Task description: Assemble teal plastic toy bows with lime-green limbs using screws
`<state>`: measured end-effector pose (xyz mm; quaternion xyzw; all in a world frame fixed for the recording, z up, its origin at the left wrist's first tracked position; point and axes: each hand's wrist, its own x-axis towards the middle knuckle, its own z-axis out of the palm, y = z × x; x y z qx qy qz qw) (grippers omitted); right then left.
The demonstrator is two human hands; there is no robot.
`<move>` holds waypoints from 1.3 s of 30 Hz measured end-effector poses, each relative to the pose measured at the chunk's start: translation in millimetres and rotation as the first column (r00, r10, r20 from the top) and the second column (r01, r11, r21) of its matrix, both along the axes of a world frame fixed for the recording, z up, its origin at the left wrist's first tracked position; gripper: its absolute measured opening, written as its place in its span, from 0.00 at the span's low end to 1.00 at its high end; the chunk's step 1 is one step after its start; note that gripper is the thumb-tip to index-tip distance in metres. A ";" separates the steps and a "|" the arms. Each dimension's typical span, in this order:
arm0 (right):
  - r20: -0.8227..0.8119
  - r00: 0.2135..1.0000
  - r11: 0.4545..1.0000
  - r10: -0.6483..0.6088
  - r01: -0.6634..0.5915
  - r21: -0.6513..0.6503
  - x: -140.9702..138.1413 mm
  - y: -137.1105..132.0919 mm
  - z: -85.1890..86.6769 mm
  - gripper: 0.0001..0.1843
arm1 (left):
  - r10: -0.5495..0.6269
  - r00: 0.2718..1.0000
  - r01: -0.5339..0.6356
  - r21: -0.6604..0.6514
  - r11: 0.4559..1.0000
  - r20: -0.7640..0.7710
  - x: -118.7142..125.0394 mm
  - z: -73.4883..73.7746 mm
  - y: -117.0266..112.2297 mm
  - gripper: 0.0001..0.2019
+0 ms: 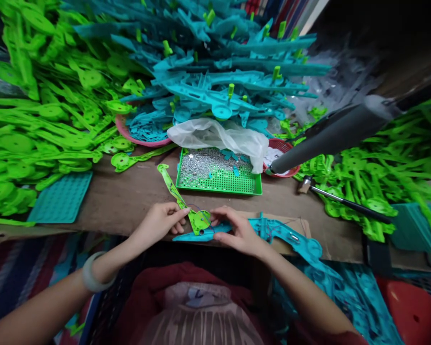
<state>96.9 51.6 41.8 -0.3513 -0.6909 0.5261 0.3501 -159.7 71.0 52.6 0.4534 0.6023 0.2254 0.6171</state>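
My left hand [165, 218] pinches a long lime-green plastic part [174, 189] near its round end, thumb and forefinger pressed together. A thin dark cord runs along this part and around its disc [201, 219]. My right hand [237, 230] is at the right side of the disc, fingers curved and thumb apart from the forefinger; whether its fingertips touch the cord cannot be made out. Underneath the right hand lies a long teal plastic toy-like body [290, 235], pointed at its left end, with thin wires at its right. A flat piece of cardboard [305, 223] is partly beneath it.
Beyond my hands stands a green perforated tray [219, 188] of small metal pieces, beside white plastic sheeting [215, 134]. A hammer [345, 200] and a grey cylindrical tool [330, 134] are at right. Teal [201, 86] and lime-green [50, 134] parts pile up behind and left.
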 end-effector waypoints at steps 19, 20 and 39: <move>0.596 0.760 0.875 -0.259 -0.075 0.477 -49.4 -12.5 21.5 0.15 | -0.073 0.836 0.531 0.770 0.355 -0.543 -11.2 -30.3 -17.9 0.13; 0.605 0.751 0.883 -0.266 -0.063 0.466 -48.8 -12.4 20.7 0.14 | -0.067 0.827 0.546 0.769 0.332 -0.558 -11.4 -30.0 -18.1 0.13; 0.795 0.585 0.983 -0.158 0.170 0.070 -61.0 10.3 29.0 0.03 | -0.241 0.704 0.691 0.566 0.450 -0.667 -1.5 -6.8 9.6 0.08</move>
